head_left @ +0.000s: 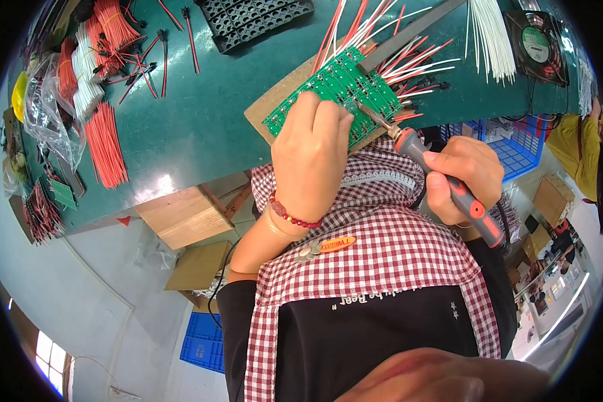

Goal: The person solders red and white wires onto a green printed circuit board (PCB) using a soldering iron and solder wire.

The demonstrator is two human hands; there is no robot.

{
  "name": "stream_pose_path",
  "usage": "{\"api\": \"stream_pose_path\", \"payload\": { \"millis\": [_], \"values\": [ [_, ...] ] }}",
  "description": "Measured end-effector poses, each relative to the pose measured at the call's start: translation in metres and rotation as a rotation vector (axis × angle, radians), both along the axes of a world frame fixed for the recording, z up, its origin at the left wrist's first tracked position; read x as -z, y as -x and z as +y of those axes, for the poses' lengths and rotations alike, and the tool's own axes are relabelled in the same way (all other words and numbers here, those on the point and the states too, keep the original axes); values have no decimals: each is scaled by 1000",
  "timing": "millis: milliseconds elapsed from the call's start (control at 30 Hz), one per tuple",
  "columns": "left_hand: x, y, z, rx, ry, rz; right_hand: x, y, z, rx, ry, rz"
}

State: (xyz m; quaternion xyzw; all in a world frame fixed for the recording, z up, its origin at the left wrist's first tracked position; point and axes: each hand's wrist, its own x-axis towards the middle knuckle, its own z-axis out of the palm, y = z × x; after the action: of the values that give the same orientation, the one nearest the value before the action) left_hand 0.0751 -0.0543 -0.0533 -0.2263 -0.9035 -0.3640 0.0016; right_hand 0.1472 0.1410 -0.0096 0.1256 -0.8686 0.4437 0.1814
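We see two hands: the left hand (pixel 313 157) lies palm-down, pressing one green circuit board panel (pixel 335 90) on a cardboard sheet (pixel 281 94) at the bench (pixel 201 114) edge; the right hand (pixel 463 175) is clenched around one soldering iron (pixel 442 177), tip touching the panel. Red and white wires (pixel 415 63) fan beyond; one red wire bundle (pixel 105 144), one black tray (pixel 254 20) and one fan (pixel 537 45) lie around.
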Motion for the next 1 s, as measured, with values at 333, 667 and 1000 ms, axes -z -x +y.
{"api": "stream_pose_path", "payload": {
  "millis": [333,667,1000],
  "values": [
    [-6,-2,-4,-7,-40,-6,0,1,6,23,0,29],
    [-10,-2,-7,-10,35,-42,-4,-2,4,16,8,18],
    [-12,-3,-21,-50,-59,-141,3,-2,1,50,22,48]
  ]
}}
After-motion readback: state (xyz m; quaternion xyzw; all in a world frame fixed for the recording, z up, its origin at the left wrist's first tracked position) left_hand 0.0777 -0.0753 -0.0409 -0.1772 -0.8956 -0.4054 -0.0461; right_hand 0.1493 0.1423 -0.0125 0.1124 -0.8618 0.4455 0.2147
